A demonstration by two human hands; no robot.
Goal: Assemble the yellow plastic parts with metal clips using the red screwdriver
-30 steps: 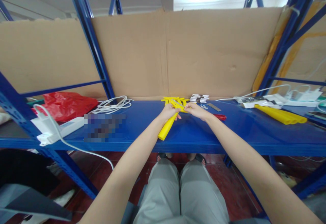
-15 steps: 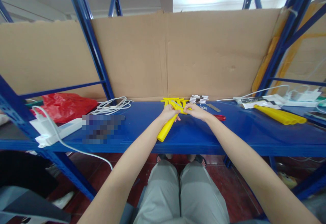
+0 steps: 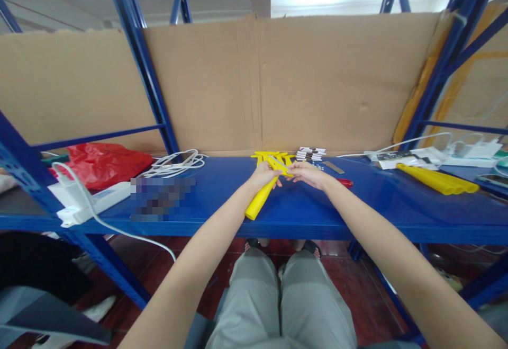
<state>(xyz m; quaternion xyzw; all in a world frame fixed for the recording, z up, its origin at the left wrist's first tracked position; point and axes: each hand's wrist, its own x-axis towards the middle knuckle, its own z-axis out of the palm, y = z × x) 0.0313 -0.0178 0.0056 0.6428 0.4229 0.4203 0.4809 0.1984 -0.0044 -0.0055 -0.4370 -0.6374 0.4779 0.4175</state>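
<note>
My left hand (image 3: 261, 175) is closed around a yellow plastic handle (image 3: 260, 200), a tube that slants down toward me over the blue worktop. At its far, wider end lies a pale narrow strip. The bent fingers of my right hand (image 3: 307, 173) grip that far end; their tips are too small to make out in detail. Just behind my hands lie several yellow T-shaped pieces (image 3: 265, 154). To their right are a stack of small white and dark packets (image 3: 310, 154), a flat grey metal strip (image 3: 333, 167) and a red-handled tool (image 3: 345, 182).
Several yellow tubes (image 3: 436, 179) lie at the right beside packaging (image 3: 400, 159). At left are a red plastic bag (image 3: 105, 166), a coiled white cable (image 3: 174, 164) and a white power strip (image 3: 97, 203). A cardboard panel (image 3: 317, 84) stands behind the blue worktop (image 3: 377, 200).
My right hand has shifted slightly and its fingers have changed position at the far end of the yellow handle. My left hand keeps its hold.
</note>
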